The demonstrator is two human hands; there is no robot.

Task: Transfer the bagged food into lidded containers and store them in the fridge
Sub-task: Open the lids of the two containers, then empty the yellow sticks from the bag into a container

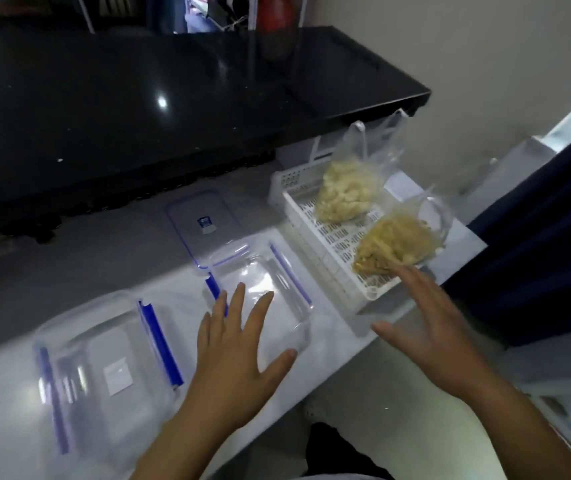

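**A:** What was the biggest thing there?

**B:** A glossy black worktop (173,98) ran along the far side. Below it lay the white counter (7,410) that carried everything else. I'll place things from the white slotted tray (332,251), which sat at the counter's right end.

**A:** And the containers?

**B:** Two clear ones with blue clips. The open container (270,292) stood just left of the tray, nothing in it. Its lid (204,220) lay flat beyond it, also left of the tray and touching the container's far corner. The second container (104,372) sat well left of the tray, with its lid on as far as I could tell; motion blur smeared that part.

**A:** Where was the food?

**B:** Both bags lay in the tray. The pale bag (343,195) of whitish lumps lay at the tray's far end, its handles sticking up. The yellow bag (391,244) of yellowish strips lay at the near right end of the tray.

**A:** The hands?

**B:** Both were spread wide and held nothing. The left hand (239,355) hovered over the near edge of the open container, left of the tray, fingers straight and fanned. The right hand (429,323) stretched toward the tray's near corner, fingertips (398,271) right at the yellow bag. Whether they touched the plastic, I could not tell.
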